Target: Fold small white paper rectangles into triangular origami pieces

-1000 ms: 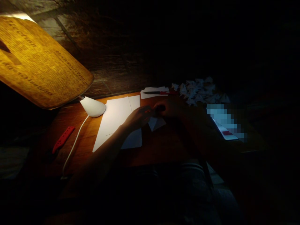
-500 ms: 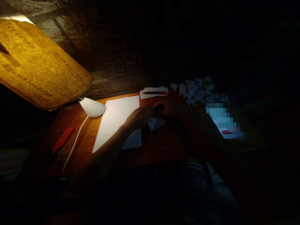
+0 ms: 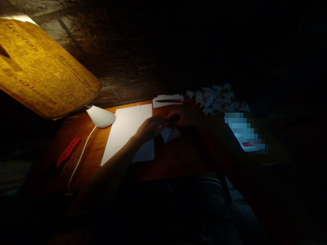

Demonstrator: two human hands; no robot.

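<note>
In the dim middle of the wooden table, my left hand (image 3: 153,125) and my right hand (image 3: 180,117) meet over a small piece of folded white paper (image 3: 170,134). Fingers of both hands are closed at its upper edge, and its pointed lower part shows beneath them. Shadow hides the exact fingertips. White paper sheets (image 3: 127,132) lie under and beside my left wrist. Beyond my right hand is a heap of small folded paper pieces (image 3: 213,98).
A lamp with a printed shade (image 3: 48,68) and white base (image 3: 100,116) stands at left, its white cord (image 3: 81,156) running forward. Also on the table (image 3: 176,163) are a red object (image 3: 68,151), a knife (image 3: 166,101) on white paper, and a lit phone (image 3: 242,132).
My left fingers have shifted slightly down along the top of the folded paper. My right hand stays almost in place; the paper has hardly moved.
</note>
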